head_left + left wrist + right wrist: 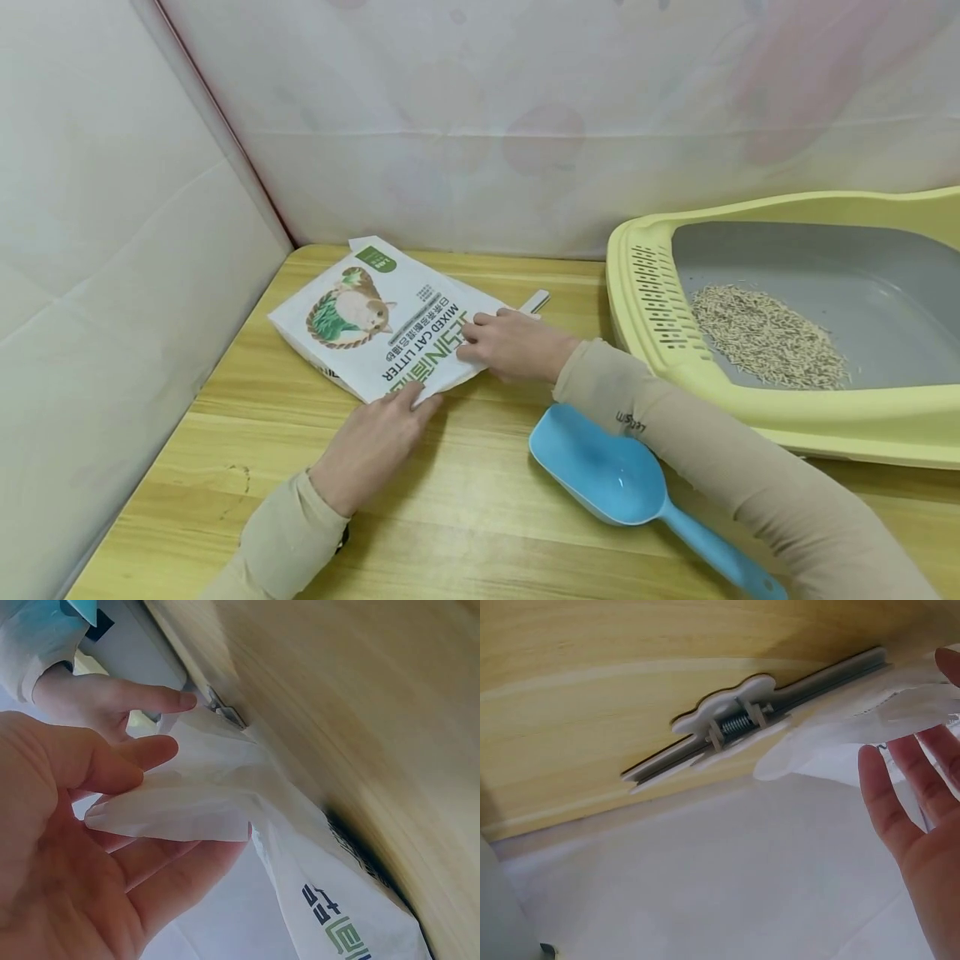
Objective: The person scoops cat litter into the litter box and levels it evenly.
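A white cat litter bag [420, 325], printed with a cat in a basket, lies flat on the wooden table. My left hand [378, 446] holds its near edge; in the left wrist view the white edge passes between the thumb and fingers of that hand [97, 825]. Farther right along the same end, my right hand [517, 342] grips the bag too, thumb on one side and fingers on the other. Just past the right hand lies a long sealing clip [535, 302]. Its coil spring and scalloped grip show in the right wrist view, where the clip [739, 720] rests on the table beside the bag.
A blue scoop [600, 467] lies below my right forearm, its handle toward the lower right. At the right stands a yellow litter box [652, 367] with a heap of pellet litter [765, 337] on its grey floor. Fabric walls [450, 150] border the table's back and left.
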A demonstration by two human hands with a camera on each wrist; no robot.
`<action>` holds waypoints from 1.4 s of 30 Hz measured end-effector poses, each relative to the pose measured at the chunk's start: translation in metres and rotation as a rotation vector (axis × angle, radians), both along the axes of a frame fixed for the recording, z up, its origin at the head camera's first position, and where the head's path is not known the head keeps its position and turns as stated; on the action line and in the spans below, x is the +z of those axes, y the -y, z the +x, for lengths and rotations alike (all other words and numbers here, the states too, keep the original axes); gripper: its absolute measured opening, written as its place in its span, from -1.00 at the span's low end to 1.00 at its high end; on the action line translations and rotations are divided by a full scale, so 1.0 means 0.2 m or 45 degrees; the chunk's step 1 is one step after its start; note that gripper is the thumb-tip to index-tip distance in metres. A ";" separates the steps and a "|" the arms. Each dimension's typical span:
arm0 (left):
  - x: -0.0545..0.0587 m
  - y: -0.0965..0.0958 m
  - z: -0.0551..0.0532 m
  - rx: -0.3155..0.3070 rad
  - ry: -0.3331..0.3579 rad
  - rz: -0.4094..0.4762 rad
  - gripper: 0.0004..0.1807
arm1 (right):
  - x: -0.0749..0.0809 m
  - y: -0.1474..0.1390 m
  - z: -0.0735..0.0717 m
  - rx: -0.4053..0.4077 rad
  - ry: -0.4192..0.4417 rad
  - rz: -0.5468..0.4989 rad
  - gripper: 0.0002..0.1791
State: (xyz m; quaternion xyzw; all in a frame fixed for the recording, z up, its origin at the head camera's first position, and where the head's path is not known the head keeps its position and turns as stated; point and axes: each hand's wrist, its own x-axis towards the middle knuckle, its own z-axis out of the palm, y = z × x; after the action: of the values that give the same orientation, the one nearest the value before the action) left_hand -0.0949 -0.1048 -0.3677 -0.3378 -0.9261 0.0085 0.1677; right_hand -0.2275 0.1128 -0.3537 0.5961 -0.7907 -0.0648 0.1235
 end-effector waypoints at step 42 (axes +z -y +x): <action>0.03 0.14 -0.07 0.433 0.112 0.349 -0.47 | 0.02 0.07 -0.26 -0.641 0.862 -0.589 -0.57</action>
State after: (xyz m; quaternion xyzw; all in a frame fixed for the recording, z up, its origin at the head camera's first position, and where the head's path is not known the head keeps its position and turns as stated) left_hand -0.1079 -0.1330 -0.3613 -0.1507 -0.9687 -0.1039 0.1675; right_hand -0.2789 0.0995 -0.3496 0.3307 -0.8999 0.2827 -0.0308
